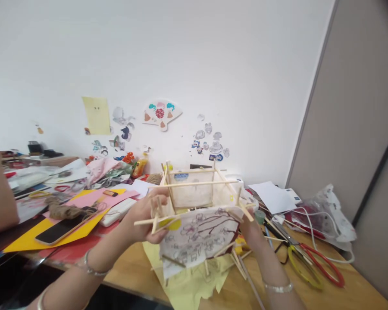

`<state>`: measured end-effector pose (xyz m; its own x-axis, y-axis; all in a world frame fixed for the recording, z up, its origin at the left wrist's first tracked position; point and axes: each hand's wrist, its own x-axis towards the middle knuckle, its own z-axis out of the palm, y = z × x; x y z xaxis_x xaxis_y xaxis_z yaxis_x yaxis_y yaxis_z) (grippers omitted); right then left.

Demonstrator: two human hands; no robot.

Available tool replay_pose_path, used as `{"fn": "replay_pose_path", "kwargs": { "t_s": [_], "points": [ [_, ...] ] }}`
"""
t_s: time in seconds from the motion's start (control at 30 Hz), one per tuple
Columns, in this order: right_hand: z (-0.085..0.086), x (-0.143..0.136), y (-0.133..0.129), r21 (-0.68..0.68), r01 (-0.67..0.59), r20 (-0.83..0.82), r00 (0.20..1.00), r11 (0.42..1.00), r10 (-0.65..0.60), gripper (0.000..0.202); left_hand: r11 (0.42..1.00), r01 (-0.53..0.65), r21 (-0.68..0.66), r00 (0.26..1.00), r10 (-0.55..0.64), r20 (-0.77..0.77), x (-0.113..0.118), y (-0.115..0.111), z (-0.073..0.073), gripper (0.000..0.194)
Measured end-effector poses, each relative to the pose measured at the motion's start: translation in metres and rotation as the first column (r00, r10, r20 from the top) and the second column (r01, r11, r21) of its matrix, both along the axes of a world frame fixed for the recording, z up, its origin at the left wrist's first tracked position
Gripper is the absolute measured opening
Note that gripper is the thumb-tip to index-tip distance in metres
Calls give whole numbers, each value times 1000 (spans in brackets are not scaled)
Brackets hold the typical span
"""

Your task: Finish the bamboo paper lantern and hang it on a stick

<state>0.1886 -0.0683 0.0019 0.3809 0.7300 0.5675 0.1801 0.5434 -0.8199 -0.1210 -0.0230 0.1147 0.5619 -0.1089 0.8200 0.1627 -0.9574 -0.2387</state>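
A lantern-like box frame [195,184] of thin wooden sticks is held up over the table, tilted so I look partly into its open top. Its near paper side [200,237] carries drawn blossoms, dark branches, small figures and a yellow disc. My left hand [148,215] has its fingers wrapped round the frame's left corner, where sticks cross. At the right corner is my right hand [252,228], closed on the sticks with its fingertips partly hidden behind them. Crumpled yellow paper [197,286] lies beneath, with loose sticks [241,265] beside it.
Red- and yellow-handled scissors [310,262] and a plastic bag [326,215] with a white cable lie right. On the left are a phone [60,228], twine [64,209] and coloured paper [22,243]. Another person's arm [1,193] shows at far left. A wall [245,64] stands behind.
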Motion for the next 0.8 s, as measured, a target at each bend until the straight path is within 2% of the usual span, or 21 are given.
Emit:
{"fn": "replay_pose_path", "kwargs": {
  "t_s": [0.1,0.17,0.3,0.47,0.53,0.6,0.7,0.8],
  "points": [
    [-14,-20,-27,-32,-118,60,991,993,119,50,995,-32,-97,996,40,83,-11,7,-27,33],
    [-20,-31,-37,-54,-155,121,980,986,161,48,982,-74,-173,987,96,125,-19,12,-38,30],
    [-24,-38,-41,-106,-82,304,946,991,111,36,970,-88,-229,983,121,138,-29,14,-44,32],
    [-31,-35,-45,-198,-96,487,854,975,183,30,977,-55,-207,992,77,100,-33,10,-43,31],
    [-34,-37,-50,-171,-83,493,856,982,158,26,974,-67,-215,991,90,99,-37,11,-46,25],
    [-36,-42,-54,-147,-67,449,885,987,127,25,967,-124,-222,983,150,105,-43,15,-50,22],
    [-35,-51,-58,-164,-61,343,932,985,114,25,945,-210,-250,959,249,134,-52,20,-58,28],
    [-35,-59,-58,-195,-78,256,958,978,128,27,924,-249,-289,940,302,159,-56,19,-64,34]
  ]
}}
